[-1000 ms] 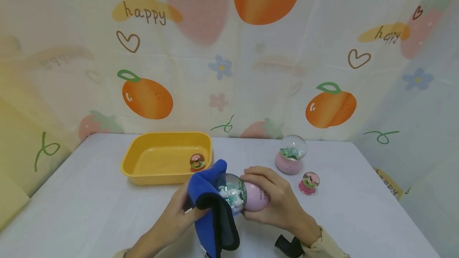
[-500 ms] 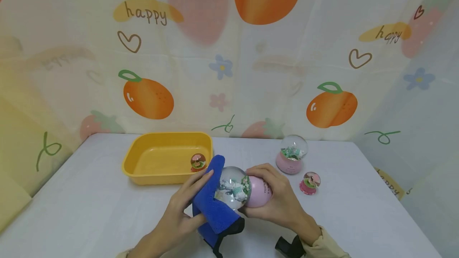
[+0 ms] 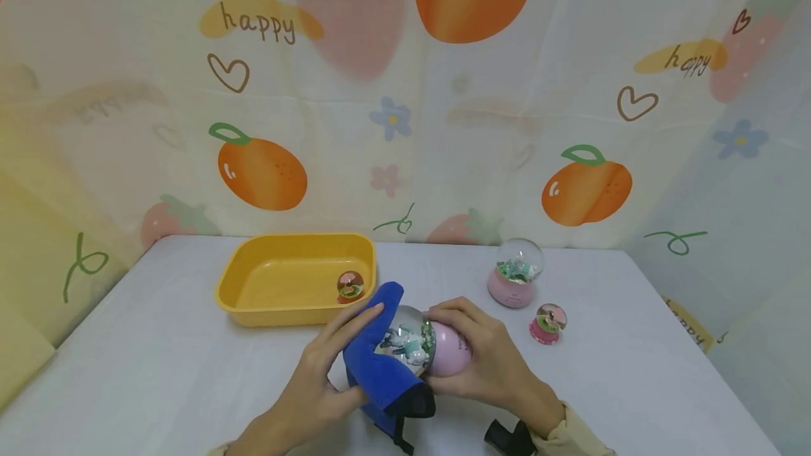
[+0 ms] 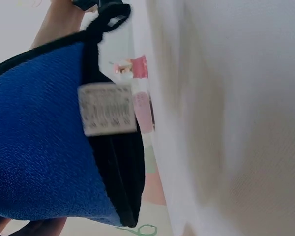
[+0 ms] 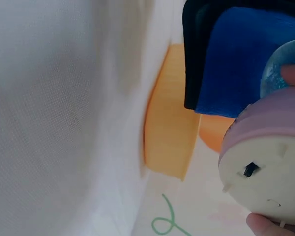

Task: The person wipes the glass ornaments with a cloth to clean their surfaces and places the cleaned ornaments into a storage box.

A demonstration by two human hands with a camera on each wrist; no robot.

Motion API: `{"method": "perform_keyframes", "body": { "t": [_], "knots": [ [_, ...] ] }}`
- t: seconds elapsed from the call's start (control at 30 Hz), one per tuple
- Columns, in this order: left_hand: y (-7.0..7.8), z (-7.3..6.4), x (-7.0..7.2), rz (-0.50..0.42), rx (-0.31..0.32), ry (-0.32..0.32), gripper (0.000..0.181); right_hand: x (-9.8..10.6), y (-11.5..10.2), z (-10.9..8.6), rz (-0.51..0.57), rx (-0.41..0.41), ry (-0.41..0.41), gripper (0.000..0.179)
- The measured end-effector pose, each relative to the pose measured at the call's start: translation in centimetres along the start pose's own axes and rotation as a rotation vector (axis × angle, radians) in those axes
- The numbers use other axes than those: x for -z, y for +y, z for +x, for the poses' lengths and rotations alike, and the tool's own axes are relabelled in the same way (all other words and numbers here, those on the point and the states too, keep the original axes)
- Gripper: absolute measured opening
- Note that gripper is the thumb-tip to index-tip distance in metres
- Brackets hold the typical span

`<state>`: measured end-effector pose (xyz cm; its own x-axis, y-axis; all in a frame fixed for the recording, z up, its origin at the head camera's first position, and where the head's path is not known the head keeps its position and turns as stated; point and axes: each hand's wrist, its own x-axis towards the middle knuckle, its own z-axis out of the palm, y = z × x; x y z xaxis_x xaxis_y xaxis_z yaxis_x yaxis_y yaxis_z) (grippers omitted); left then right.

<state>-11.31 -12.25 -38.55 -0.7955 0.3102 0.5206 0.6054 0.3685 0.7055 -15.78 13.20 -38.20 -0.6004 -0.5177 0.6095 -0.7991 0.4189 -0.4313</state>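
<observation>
My right hand [image 3: 491, 350] grips the pink base of a snow globe [image 3: 408, 343], which lies tipped sideways over the table with its glass dome to the left. White and green figures show inside the dome. A blue cloth [image 3: 380, 371] with black edging wraps the dome's left side; my left hand [image 3: 319, 371] holds it, fingers on top and thumb below. In the left wrist view the cloth [image 4: 39, 132] covers most of the globe, and a white label [image 4: 107, 109] hangs at its edge. The globe's pale underside [image 5: 265, 172] faces the right wrist camera.
Behind the left hand stands a yellow tray [image 3: 285, 317] with a small snow globe [image 3: 350, 287] in its right corner. Another large pink-based snow globe [image 3: 514, 280] and a small one [image 3: 548, 324] stand to the right. A black strap [image 3: 507, 436] sits by the right wrist.
The cloth's hanging black-edged flap has swung round, and its blue face now lies against the dome. The globe has turned in the hands, rising a little and then dropping back.
</observation>
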Motion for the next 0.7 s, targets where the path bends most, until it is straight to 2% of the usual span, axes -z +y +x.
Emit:
{"method": "perform_keyframes", "body": {
  "t": [0.27, 0.33, 0.53, 0.6, 0.7],
  "knots": [
    [0.07, 0.21, 0.14, -0.016, -0.048, 0.113, 0.057, 0.06, -0.54, -0.01, -0.109, 0.054, -0.024, 0.067],
    [0.05, 0.22, 0.23, -0.033, -0.017, 0.092, 0.055, 0.09, -0.58, 0.0, -0.136, 0.07, -0.02, 0.069],
    [-0.02, 0.38, 0.38, -0.082, 0.146, -0.076, 0.067, 0.02, -0.54, 0.08, -0.221, 0.114, -0.01, 0.073],
    [0.08, 0.38, 0.43, -0.085, 0.166, -0.098, 0.07, -0.05, -0.54, 0.11, -0.234, 0.129, -0.007, 0.072],
    [0.26, 0.36, 0.55, -0.061, 0.15, -0.096, 0.069, -0.07, -0.61, 0.11, -0.238, 0.148, 0.004, 0.072]
  ]
}}
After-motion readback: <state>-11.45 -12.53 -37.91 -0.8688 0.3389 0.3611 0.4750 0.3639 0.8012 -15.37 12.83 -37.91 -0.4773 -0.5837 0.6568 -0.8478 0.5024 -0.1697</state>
